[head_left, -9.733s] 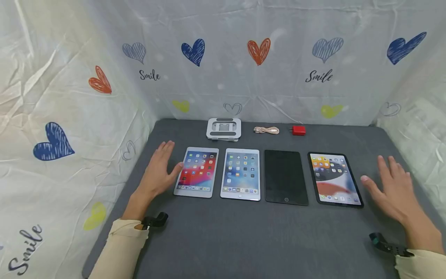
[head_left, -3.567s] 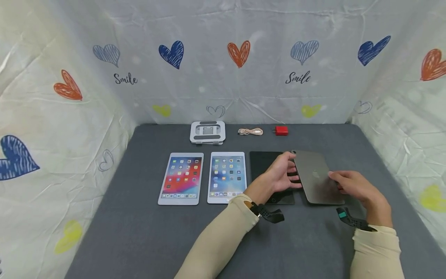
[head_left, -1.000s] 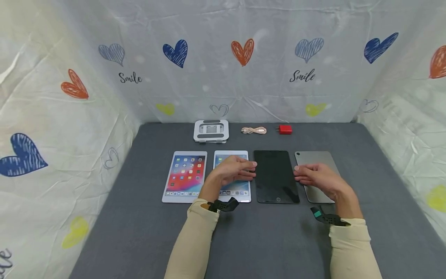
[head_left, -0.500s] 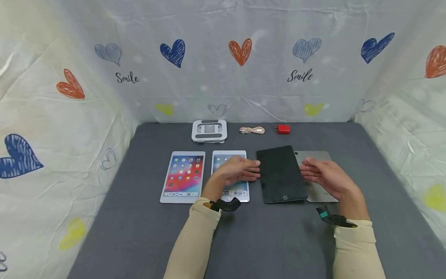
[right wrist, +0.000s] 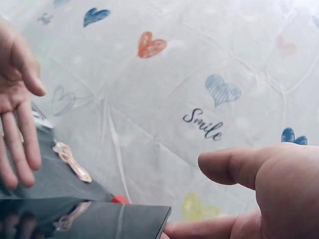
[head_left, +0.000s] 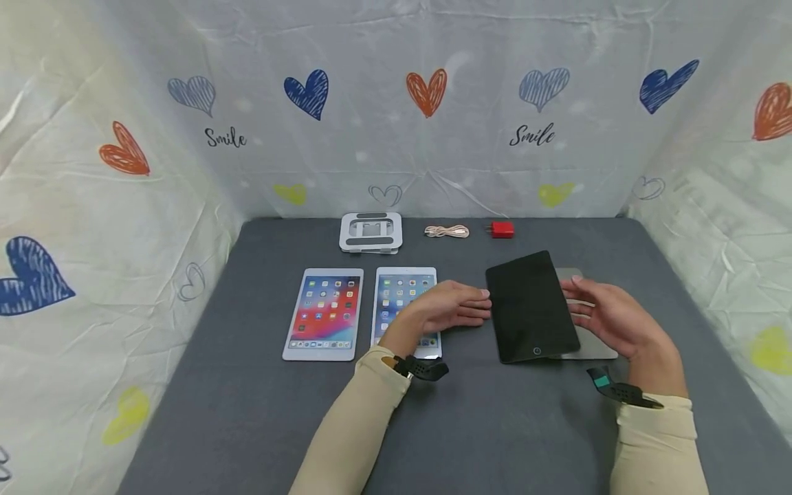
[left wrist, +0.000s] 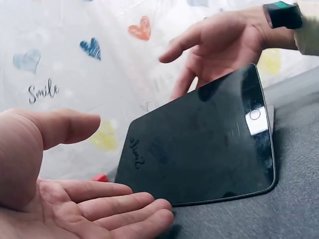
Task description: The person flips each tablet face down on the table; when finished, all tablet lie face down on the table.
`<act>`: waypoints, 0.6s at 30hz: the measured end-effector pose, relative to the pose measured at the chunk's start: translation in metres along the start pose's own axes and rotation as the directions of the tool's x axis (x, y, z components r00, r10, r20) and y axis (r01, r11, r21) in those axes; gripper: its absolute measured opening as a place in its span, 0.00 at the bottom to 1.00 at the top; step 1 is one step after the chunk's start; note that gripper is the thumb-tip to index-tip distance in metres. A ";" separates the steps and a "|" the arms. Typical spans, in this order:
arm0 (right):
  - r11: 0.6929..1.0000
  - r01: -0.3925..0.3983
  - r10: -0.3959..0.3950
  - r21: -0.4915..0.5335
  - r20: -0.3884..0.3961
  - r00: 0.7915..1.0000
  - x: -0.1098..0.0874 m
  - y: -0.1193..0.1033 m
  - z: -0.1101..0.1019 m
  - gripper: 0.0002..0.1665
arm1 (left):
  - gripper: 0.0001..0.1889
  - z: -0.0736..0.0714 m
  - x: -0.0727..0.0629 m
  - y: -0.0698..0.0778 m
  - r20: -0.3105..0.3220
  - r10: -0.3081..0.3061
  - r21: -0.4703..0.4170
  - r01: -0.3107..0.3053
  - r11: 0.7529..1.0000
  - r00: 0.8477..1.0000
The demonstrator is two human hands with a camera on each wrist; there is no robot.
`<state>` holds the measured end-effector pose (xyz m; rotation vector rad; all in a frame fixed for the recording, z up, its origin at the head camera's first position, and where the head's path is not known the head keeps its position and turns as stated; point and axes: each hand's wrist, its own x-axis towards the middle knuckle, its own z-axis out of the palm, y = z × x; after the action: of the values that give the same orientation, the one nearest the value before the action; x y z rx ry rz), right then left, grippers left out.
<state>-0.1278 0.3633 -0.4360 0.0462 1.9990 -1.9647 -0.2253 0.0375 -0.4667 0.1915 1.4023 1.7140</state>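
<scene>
The black tablet [head_left: 531, 309], its screen dark, sits tilted with its right side raised, overlapping the grey tablet [head_left: 597, 347] that lies back up. My left hand [head_left: 448, 306] reaches over the white tablet with the blue screen [head_left: 396, 299]; its straight fingertips are at the black tablet's left edge. In the left wrist view, that thumb is well off the tablet [left wrist: 204, 144]. On the other side, my right hand [head_left: 612, 320] has its fingers at and partly behind the raised edge, thumb apart from it. The right wrist view shows only one tablet corner [right wrist: 124, 219].
A second white tablet [head_left: 324, 313] with a red and blue screen lies at the left. Along the back stand a folded grey stand [head_left: 371, 242], a coiled cable [head_left: 447, 232] and a red charger plug [head_left: 502, 229]. A printed curtain [head_left: 383, 151] borders the grey table [head_left: 247, 385].
The black tablet has gone from lying flat to tilted, shifting right over the grey tablet. Both hands have moved right with it. Earlier, the grey tablet was turned from screen up to back up.
</scene>
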 end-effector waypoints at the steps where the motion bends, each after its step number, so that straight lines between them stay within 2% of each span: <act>1: 1.000 0.001 -0.001 -0.003 -0.004 1.000 0.000 -0.002 0.000 0.41 | 0.28 0.002 -0.001 0.003 0.003 0.009 0.003 -0.009 1.000 1.000; 6: 1.000 0.010 -0.010 -0.024 -0.013 1.000 -0.001 -0.014 0.007 0.43 | 0.28 0.015 -0.011 0.030 0.039 0.085 0.007 -0.086 0.996 0.996; 10: 0.999 0.018 -0.018 -0.043 -0.007 1.000 -0.001 -0.024 0.016 0.43 | 0.27 0.028 -0.018 0.049 0.074 0.122 -0.021 -0.121 0.992 0.990; 14: 0.996 0.004 -0.007 -0.089 -0.025 1.000 0.001 -0.034 0.027 0.46 | 0.27 0.037 -0.023 0.060 0.110 0.141 -0.047 -0.137 0.989 0.984; 18: 0.989 -0.002 -0.004 -0.148 -0.041 0.999 0.002 -0.041 0.038 0.47 | 0.27 0.043 -0.025 0.064 0.116 0.152 -0.052 -0.146 0.988 0.982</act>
<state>-0.1324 0.3236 -0.3961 0.0502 2.1649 -1.8243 -0.2177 0.0526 -0.3869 0.3778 1.2889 1.8218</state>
